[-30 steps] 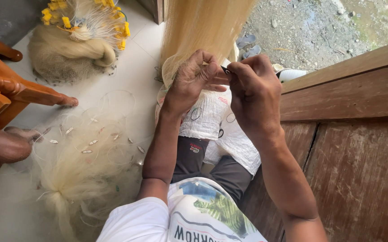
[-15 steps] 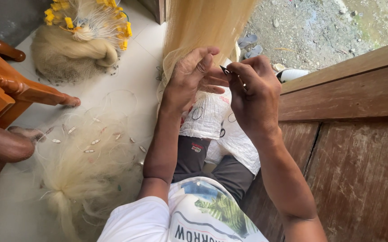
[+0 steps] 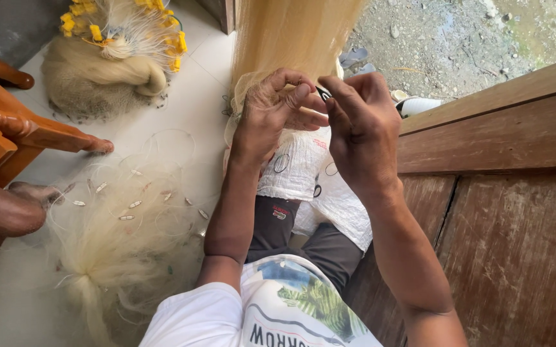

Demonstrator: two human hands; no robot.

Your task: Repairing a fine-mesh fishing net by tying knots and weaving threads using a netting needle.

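Note:
A pale yellow fishing net (image 3: 291,32) hangs down in front of me, bunched like a curtain. My left hand (image 3: 278,112) grips its lower edge with curled fingers. My right hand (image 3: 361,128) is close beside it, pinching a small dark tool (image 3: 323,94) between thumb and fingers at the net's edge. The two hands nearly touch. A white woven sack (image 3: 310,173) lies over my lap beneath them.
A heap of net with yellow floats (image 3: 111,58) lies at the back left. More loose net with small sinkers (image 3: 123,231) spreads on the tiled floor. Another person's foot (image 3: 8,205) and a wooden chair (image 3: 14,128) are at left. A wooden wall (image 3: 509,212) stands at right.
Both hands have shifted slightly down and left along the net's edge. My left fingers have curled tighter around the mesh.

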